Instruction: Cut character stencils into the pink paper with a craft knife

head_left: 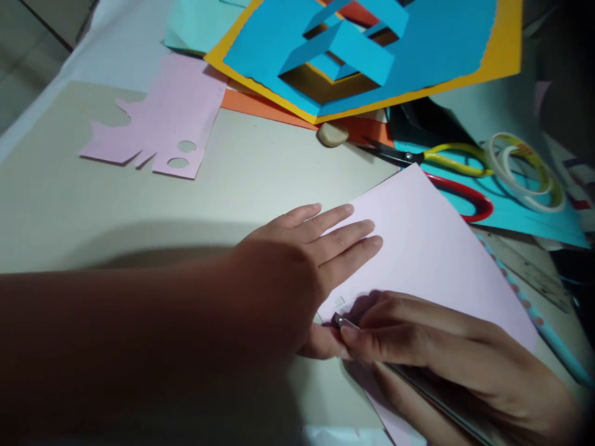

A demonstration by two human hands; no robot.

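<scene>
A sheet of pale pink paper (418, 248) lies at an angle on the work surface. My left hand (320, 260) is flat on its left edge, fingers stretched out, with the thumb pointing towards my right hand. Pinched in my right hand (418, 347) is a slim craft knife (341, 321), its metal tip down at the paper near my left thumb. Just above that tip shows a small square cut (340, 301) in the sheet. Most of the knife's handle is hidden beneath my right hand.
Scissors (409, 156) with yellow and red handles, an eraser-like lump (332, 134) and tape rolls (525, 172) lie beyond the sheet. A blue and yellow pop-up card (418, 68) stands behind. Cut pink scrap (162, 118) lies left; a pencil (553, 344) and ruler (530, 272) lie right.
</scene>
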